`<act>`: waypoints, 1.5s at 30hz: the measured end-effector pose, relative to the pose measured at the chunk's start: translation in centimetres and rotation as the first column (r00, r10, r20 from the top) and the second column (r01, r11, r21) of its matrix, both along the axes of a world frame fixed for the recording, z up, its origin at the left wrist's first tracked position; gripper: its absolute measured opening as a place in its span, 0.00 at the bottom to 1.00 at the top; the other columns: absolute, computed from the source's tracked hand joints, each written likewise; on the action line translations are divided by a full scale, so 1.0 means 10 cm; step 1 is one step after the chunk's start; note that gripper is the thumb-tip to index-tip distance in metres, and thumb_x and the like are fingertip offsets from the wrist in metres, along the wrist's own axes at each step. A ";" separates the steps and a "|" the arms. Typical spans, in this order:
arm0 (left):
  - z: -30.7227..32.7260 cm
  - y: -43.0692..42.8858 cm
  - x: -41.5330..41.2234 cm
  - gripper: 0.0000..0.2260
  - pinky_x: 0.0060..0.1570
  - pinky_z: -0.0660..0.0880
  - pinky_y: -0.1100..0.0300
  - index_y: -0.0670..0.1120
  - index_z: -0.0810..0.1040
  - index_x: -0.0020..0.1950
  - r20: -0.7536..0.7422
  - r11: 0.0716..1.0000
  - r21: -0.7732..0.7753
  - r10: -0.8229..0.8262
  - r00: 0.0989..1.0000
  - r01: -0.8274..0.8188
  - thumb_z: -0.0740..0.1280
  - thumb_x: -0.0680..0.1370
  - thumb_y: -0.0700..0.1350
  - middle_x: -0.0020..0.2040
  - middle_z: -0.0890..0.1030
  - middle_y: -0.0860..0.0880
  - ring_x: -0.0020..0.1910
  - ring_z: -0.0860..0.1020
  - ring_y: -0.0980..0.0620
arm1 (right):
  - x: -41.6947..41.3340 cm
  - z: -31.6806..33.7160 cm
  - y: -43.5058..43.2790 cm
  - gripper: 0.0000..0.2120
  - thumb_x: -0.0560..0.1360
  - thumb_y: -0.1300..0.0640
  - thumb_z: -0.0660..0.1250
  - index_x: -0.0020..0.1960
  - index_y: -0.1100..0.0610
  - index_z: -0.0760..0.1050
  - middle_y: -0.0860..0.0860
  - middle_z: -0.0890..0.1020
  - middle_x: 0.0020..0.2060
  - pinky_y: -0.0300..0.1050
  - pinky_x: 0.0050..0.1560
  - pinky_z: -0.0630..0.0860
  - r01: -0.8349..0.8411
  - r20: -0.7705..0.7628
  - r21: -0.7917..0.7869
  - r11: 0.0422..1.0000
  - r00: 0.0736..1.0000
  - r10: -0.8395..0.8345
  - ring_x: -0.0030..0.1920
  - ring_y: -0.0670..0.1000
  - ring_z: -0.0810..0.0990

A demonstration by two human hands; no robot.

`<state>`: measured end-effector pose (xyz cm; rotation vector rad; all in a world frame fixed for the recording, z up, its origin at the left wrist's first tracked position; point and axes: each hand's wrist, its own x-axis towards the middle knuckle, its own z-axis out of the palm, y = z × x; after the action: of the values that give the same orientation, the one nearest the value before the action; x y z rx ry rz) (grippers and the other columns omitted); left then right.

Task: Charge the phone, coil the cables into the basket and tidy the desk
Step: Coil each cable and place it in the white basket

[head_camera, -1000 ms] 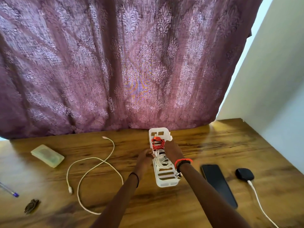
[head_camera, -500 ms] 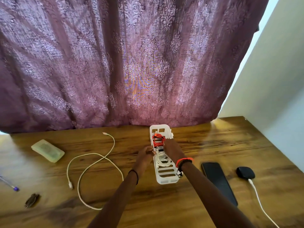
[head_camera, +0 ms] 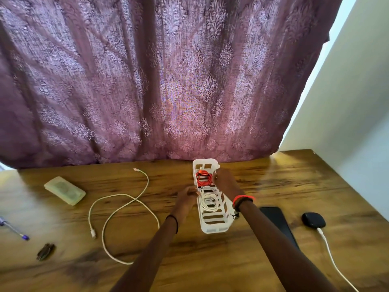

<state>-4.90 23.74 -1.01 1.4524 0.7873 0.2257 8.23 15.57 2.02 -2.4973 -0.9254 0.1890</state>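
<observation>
A white slotted basket [head_camera: 213, 227] stands lengthwise at the middle of the wooden desk. Inside it lie a coiled red cable [head_camera: 202, 179] at the far end and a coiled white cable [head_camera: 207, 199] behind it. My left hand [head_camera: 186, 196] grips the basket's left rim with curled fingers. My right hand [head_camera: 224, 179] curls over the right wall, its fingertips by the red coil. A loose white cable [head_camera: 117, 199] snakes over the desk to the left. The black phone [head_camera: 276, 217] lies on the right, partly under my right forearm, beside a black charger [head_camera: 313, 220].
The charger's white lead [head_camera: 333, 261] runs off the front right. A pale green case [head_camera: 64, 191], a pen [head_camera: 14, 229] and a small dark object [head_camera: 45, 251] lie at the left. A purple curtain [head_camera: 168, 81] hangs behind the desk, a white wall [head_camera: 357, 123] at the right.
The view has tilted up slightly, so the desk sits lower in frame. Both hands stay at the basket's sides with hardly any shift.
</observation>
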 end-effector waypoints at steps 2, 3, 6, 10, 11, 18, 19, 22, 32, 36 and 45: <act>0.00 0.00 -0.02 0.12 0.34 0.72 0.73 0.40 0.75 0.61 0.008 1.000 0.000 0.008 1.000 -0.008 0.64 0.77 0.37 0.53 0.78 0.48 0.45 0.75 0.57 | 0.02 0.07 0.02 0.10 0.73 0.66 0.59 0.40 0.67 0.79 0.63 0.83 0.41 0.43 0.39 0.72 0.011 0.004 0.018 1.000 1.000 -0.012 0.42 0.60 0.81; 0.02 0.00 -0.03 0.12 0.36 0.73 0.73 0.41 0.75 0.61 0.008 1.000 -0.001 0.011 1.000 -0.011 0.64 0.77 0.37 0.54 0.78 0.47 0.45 0.75 0.57 | 0.01 0.11 0.03 0.11 0.73 0.66 0.60 0.38 0.66 0.79 0.62 0.83 0.39 0.42 0.37 0.70 0.016 0.005 0.019 1.000 1.000 -0.017 0.40 0.59 0.81; 0.02 0.08 -0.10 0.13 0.46 0.71 0.64 0.42 0.75 0.62 -0.011 0.998 0.034 0.047 0.999 -0.046 0.65 0.77 0.40 0.58 0.78 0.45 0.53 0.75 0.52 | -0.03 0.14 0.12 0.10 0.72 0.65 0.60 0.37 0.65 0.79 0.60 0.83 0.39 0.44 0.37 0.73 0.015 -0.017 0.062 0.998 1.000 -0.014 0.40 0.57 0.81; 0.01 0.29 -0.34 0.12 0.42 0.72 0.64 0.39 0.76 0.60 -0.031 0.985 0.161 0.062 0.998 -0.056 0.64 0.77 0.37 0.58 0.78 0.43 0.54 0.76 0.49 | -0.20 0.14 0.29 0.09 0.72 0.64 0.61 0.38 0.63 0.79 0.58 0.84 0.39 0.49 0.44 0.79 -0.019 -0.070 0.170 0.985 0.997 0.031 0.41 0.57 0.82; -0.01 0.36 -0.46 0.10 0.43 0.72 0.65 0.38 0.77 0.58 -0.048 0.972 0.230 0.048 0.998 -0.036 0.64 0.77 0.35 0.57 0.79 0.45 0.54 0.76 0.48 | -0.30 0.16 0.33 0.09 0.71 0.66 0.61 0.38 0.62 0.80 0.58 0.84 0.39 0.50 0.45 0.79 -0.037 -0.086 0.192 0.981 0.995 0.055 0.41 0.56 0.82; -0.25 0.74 -1.32 0.11 0.54 0.69 0.52 0.38 0.77 0.53 -0.303 0.668 0.738 0.200 0.932 0.097 0.61 0.73 0.30 0.54 0.77 0.35 0.56 0.74 0.37 | -1.03 0.01 0.72 0.08 0.71 0.67 0.62 0.42 0.63 0.80 0.59 0.84 0.43 0.46 0.50 0.75 -0.235 -0.112 0.212 0.949 0.958 0.263 0.46 0.55 0.81; -0.28 0.80 -1.42 0.13 0.56 0.68 0.49 0.37 0.76 0.56 -0.367 0.612 0.778 0.261 0.893 0.141 0.62 0.73 0.31 0.57 0.75 0.35 0.58 0.72 0.36 | -1.14 -0.05 0.78 0.08 0.71 0.67 0.62 0.43 0.63 0.81 0.59 0.84 0.43 0.46 0.50 0.75 -0.253 -0.137 0.174 0.952 0.951 0.278 0.47 0.56 0.81; -0.33 0.93 -1.68 0.12 0.51 0.71 0.44 0.34 0.73 0.55 -0.384 0.573 0.816 0.446 0.808 0.071 0.65 0.72 0.34 0.54 0.74 0.34 0.52 0.74 0.34 | -1.39 -0.31 0.90 0.08 0.72 0.66 0.62 0.43 0.65 0.79 0.61 0.83 0.44 0.47 0.47 0.74 -0.270 -0.205 0.096 0.958 0.936 0.285 0.47 0.58 0.81; -0.22 1.16 -1.98 0.10 0.52 0.71 0.52 0.34 0.72 0.57 -0.493 0.744 0.665 0.374 0.785 0.063 0.58 0.77 0.36 0.55 0.76 0.36 0.56 0.75 0.38 | -1.83 -0.50 1.11 0.09 0.75 0.64 0.58 0.48 0.65 0.76 0.62 0.80 0.49 0.48 0.47 0.71 -0.230 -0.153 0.031 0.973 0.961 0.232 0.52 0.60 0.78; -0.09 1.26 -1.97 0.05 0.33 0.67 0.58 0.38 0.73 0.42 -0.386 0.856 0.510 0.311 0.868 -0.079 0.68 0.71 0.38 0.36 0.77 0.44 0.41 0.77 0.43 | -1.87 -0.49 1.30 0.12 0.76 0.60 0.58 0.47 0.65 0.77 0.62 0.82 0.46 0.45 0.43 0.71 -0.141 -0.352 0.074 0.987 0.922 0.158 0.49 0.61 0.80; 0.51 1.33 -1.80 0.15 0.36 0.69 0.56 0.43 0.69 0.42 -0.142 0.869 0.462 0.270 0.952 -0.178 0.72 0.64 0.47 0.34 0.72 0.51 0.36 0.71 0.50 | -1.71 0.02 1.52 0.10 0.80 0.55 0.59 0.50 0.62 0.68 0.66 0.78 0.38 0.41 0.24 0.77 0.580 -0.955 0.294 0.759 0.145 0.259 0.22 0.53 0.78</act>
<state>-22.94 37.00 4.05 1.8351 1.1281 0.4666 -8.88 30.76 2.23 -1.2117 0.0110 1.1099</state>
